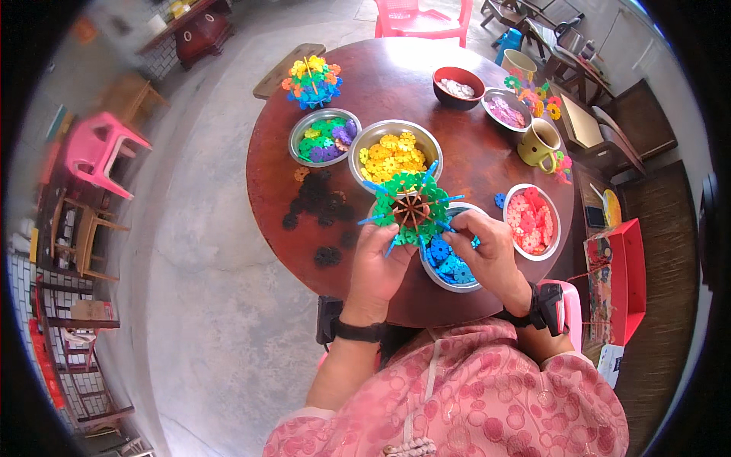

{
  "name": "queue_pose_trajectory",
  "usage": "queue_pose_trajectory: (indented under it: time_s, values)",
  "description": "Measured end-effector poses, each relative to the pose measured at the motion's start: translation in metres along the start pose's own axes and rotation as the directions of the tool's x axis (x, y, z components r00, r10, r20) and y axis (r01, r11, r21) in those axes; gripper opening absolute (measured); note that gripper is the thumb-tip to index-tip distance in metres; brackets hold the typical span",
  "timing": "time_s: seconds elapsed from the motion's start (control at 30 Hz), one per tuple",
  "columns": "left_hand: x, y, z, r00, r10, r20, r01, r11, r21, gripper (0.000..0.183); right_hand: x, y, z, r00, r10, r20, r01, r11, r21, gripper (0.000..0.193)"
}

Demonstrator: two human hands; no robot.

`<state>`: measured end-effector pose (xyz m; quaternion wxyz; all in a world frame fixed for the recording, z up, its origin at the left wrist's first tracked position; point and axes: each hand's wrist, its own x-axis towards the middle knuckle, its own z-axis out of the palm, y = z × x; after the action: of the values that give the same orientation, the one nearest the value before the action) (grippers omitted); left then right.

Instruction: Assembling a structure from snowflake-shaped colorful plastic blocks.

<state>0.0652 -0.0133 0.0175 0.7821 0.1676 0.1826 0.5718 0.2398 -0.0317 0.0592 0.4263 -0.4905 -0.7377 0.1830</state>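
Observation:
My left hand [375, 273] grips the lower left of a ring-shaped piece [397, 186] built from interlocking plastic snowflake discs. Its body is green, with brown discs set edge-on like spokes in the middle and blue discs sticking out around the rim. At the ring's right side, my right hand [487, 247] pinches a blue snowflake disc [446, 226]; its fingertips partly hide it. Below the ring stands a metal bowl [461, 289] of blue discs, partly covered by the ring and my right hand. Just beyond is a metal bowl [355, 169] of yellow discs.
On the round table [266, 190] are a bowl [295, 150] of green and purple discs, loose black discs [308, 196], a bowl [558, 228] of pinkish-red discs, a finished-looking colourful ball [313, 85], a dark red bowl [459, 100], and a mug [537, 142]. A pink chair [103, 152] stands left.

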Motion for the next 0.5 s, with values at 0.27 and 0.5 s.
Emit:
queue_pose_trajectory:
  time_s: [0.27, 0.5]
  values:
    - [0.0022, -0.0018, -0.0058, 0.999, -0.013, 0.029, 0.013, 1.000, -0.006, 0.042, -0.0005, -0.0012, 0.0021, 1.000, -0.004, 0.004, 0.004, 0.999, 0.052, 0.014]
    - [0.0014, -0.0024, -0.0069, 1.000, -0.016, 0.020, 0.017, 1.000, -0.020, 0.036, -0.0003, 0.0043, 0.0015, 1.000, 0.017, 0.001, -0.017, 0.997, 0.079, 0.011]
